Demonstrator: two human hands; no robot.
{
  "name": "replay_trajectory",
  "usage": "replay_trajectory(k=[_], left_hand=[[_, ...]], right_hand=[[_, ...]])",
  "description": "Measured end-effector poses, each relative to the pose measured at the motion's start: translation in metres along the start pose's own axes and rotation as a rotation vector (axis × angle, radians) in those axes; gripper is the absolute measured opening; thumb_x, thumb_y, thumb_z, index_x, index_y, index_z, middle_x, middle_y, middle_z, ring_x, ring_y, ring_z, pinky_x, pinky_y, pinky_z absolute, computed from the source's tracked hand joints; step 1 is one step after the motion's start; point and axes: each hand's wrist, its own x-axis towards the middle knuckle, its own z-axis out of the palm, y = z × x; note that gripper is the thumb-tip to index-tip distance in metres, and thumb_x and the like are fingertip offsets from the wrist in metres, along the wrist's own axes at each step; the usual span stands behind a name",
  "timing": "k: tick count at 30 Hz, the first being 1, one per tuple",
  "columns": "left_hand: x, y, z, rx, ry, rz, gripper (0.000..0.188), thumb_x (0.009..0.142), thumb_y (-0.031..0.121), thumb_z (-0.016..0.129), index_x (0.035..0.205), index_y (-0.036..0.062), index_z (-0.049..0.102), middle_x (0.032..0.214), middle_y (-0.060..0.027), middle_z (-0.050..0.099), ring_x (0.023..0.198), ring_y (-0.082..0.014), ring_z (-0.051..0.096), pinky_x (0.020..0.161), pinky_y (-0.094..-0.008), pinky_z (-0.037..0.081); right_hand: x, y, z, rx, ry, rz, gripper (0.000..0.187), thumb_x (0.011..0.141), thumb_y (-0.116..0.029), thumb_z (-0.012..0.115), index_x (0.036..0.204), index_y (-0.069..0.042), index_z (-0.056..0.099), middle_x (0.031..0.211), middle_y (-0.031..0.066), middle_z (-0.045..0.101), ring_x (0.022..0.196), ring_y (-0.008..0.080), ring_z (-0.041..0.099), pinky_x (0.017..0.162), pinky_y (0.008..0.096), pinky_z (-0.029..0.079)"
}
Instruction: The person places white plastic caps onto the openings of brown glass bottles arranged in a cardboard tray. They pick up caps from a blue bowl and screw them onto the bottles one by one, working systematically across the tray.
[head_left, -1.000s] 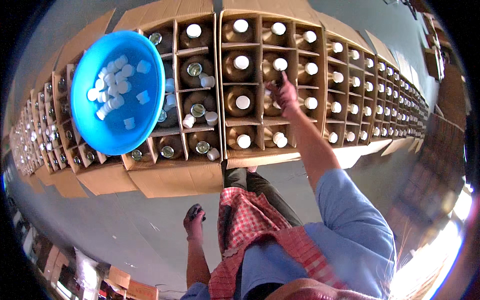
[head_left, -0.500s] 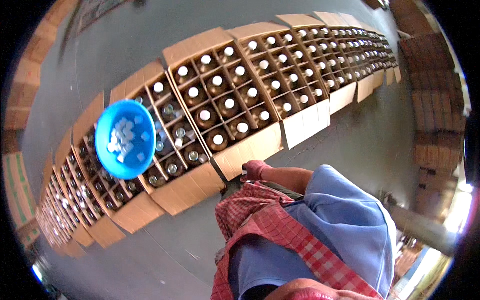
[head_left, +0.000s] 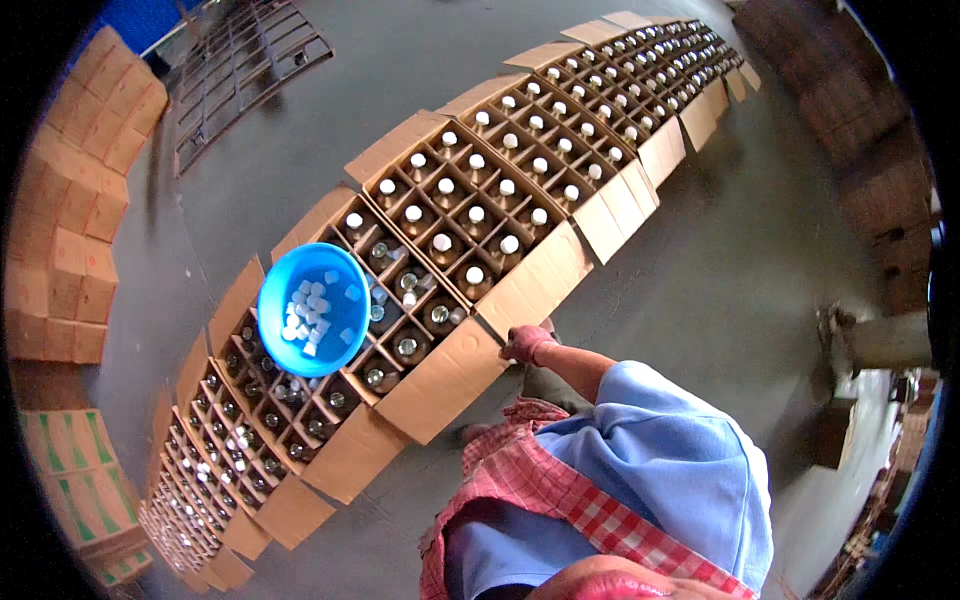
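Note:
My right hand [head_left: 528, 345], in a pinkish glove, is beside the outer corner of a cardboard flap [head_left: 445, 385]. Its fingers are curled in; whether they grip anything is hidden. My left hand is out of view. A blue basin [head_left: 272, 335] holding loose white caps [head_left: 312, 308] rests on a carton of bottles left of my right hand. In the divided carton beside it, clear bottles [head_left: 407, 347] stand with bare tops, a few loose caps [head_left: 410, 299] among them. To the right, the bottles [head_left: 474, 275] wear white caps.
Open cartons form a long row from lower left to upper right, flaps [head_left: 540, 280] folded out. Stacked closed boxes [head_left: 80, 270] line the left, with more stacks [head_left: 850, 130] at right. A metal frame [head_left: 245, 75] lies on the grey floor at the upper left.
The view has shifted, so the row and basin appear farther right and lower left. My right hand now appears by the corner of the flap on the partly capped carton.

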Motion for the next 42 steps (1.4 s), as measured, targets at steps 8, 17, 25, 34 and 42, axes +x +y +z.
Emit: replay_trajectory(k=[8, 17, 25, 34, 42], left_hand=[[0.025, 0.050, -0.083, 0.096, -0.007, 0.119, 0.016, 0.074, 0.014, 0.064, 0.087, 0.0036, 0.061, 0.079, -0.0043, 0.061, 0.068, -0.0173, 0.059, 0.062, -0.0319, 0.049], [0.103, 0.169, -0.081, 0.554, -0.062, 0.445, 0.014, 0.074, 0.014, 0.064, 0.083, 0.0033, 0.060, 0.077, -0.0047, 0.061, 0.067, -0.0180, 0.057, 0.063, -0.0328, 0.048], [0.143, 0.316, 0.070, 1.026, -0.180, 0.813, 0.047, 0.072, 0.026, 0.067, 0.114, 0.0061, 0.056, 0.110, -0.0177, 0.058, 0.101, -0.0352, 0.055, 0.086, -0.0425, 0.045], [0.244, 0.352, 0.214, 1.606, -0.176, 0.943, 0.058, 0.071, 0.030, 0.071, 0.122, 0.0147, 0.048, 0.118, -0.0103, 0.055, 0.108, -0.0310, 0.053, 0.089, -0.0461, 0.043], [0.319, 0.299, 0.191, 1.643, -0.489, 1.119, 0.068, 0.067, 0.042, 0.074, 0.121, 0.0124, 0.043, 0.108, -0.0117, 0.056, 0.100, -0.0312, 0.055, 0.081, -0.0469, 0.045]], right_hand=[[-0.030, -0.033, 0.064, 0.162, 0.006, -0.116, 0.059, 0.071, -0.051, 0.066, 0.111, -0.009, 0.061, 0.106, 0.0183, 0.063, 0.102, 0.0334, 0.059, 0.086, 0.0414, 0.047], [0.009, -0.047, 0.082, 0.343, 0.103, -0.013, 0.066, 0.069, -0.049, 0.071, 0.115, -0.004, 0.058, 0.103, 0.0182, 0.065, 0.098, 0.0329, 0.061, 0.085, 0.0402, 0.047], [0.085, -0.067, 0.082, 0.362, 0.262, -0.028, 0.058, 0.070, -0.046, 0.073, 0.111, -0.006, 0.060, 0.109, 0.0209, 0.061, 0.103, 0.0361, 0.057, 0.088, 0.0420, 0.046], [0.160, -0.068, 0.082, 0.317, 0.312, 0.244, 0.051, 0.070, -0.039, 0.073, 0.106, -0.005, 0.059, 0.098, 0.0188, 0.065, 0.094, 0.0349, 0.061, 0.080, 0.0406, 0.048], [0.215, -0.093, 0.151, 0.298, 0.335, 0.231, 0.045, 0.070, -0.035, 0.075, 0.102, -0.007, 0.061, 0.097, 0.0159, 0.065, 0.091, 0.0324, 0.062, 0.079, 0.0401, 0.049]])
